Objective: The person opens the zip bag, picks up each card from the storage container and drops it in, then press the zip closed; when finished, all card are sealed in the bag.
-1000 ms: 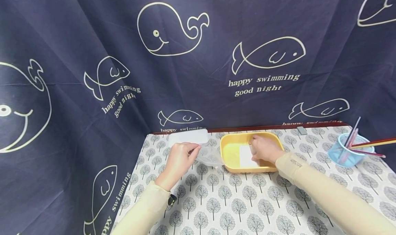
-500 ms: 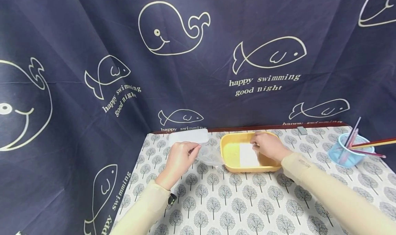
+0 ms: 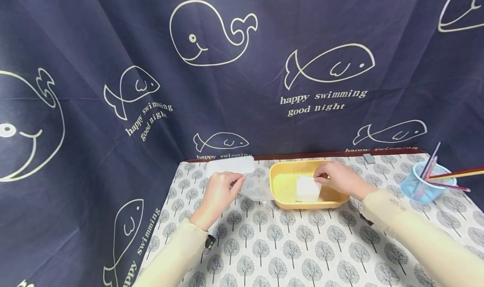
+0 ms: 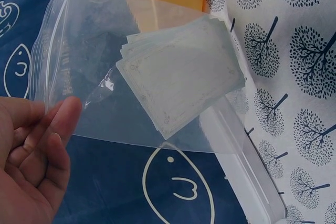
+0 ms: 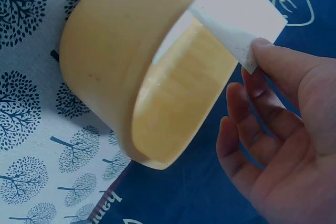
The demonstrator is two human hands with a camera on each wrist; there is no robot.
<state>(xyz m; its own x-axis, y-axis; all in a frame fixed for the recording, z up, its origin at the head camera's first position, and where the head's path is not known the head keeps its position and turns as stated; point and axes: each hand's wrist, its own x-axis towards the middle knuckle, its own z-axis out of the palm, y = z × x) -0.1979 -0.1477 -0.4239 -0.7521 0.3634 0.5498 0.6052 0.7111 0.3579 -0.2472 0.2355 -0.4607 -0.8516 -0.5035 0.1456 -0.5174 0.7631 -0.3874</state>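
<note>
My left hand pinches the zip edge of a clear zip-lock bag between thumb and finger. A fanned stack of pale, thin paper sheets with a faint printed border shows inside the bag in the left wrist view. My right hand pinches the corner of a white paper sheet between thumb and index finger. This sheet tilts up within the yellow plastic tub, its lower part inside the rim. Another white surface shows in the tub; whether it is a separate sheet I cannot tell.
A white flat box lies behind the left hand. On the right stands a blue mesh pencil cup with several long sticks or pencils. A small grey block sits near the back edge. Tree-patterned cloth covers the table.
My right hand has moved right and slightly towards me from inside the tub, lifting a white sheet by its corner. My left hand and the bag have barely moved.
</note>
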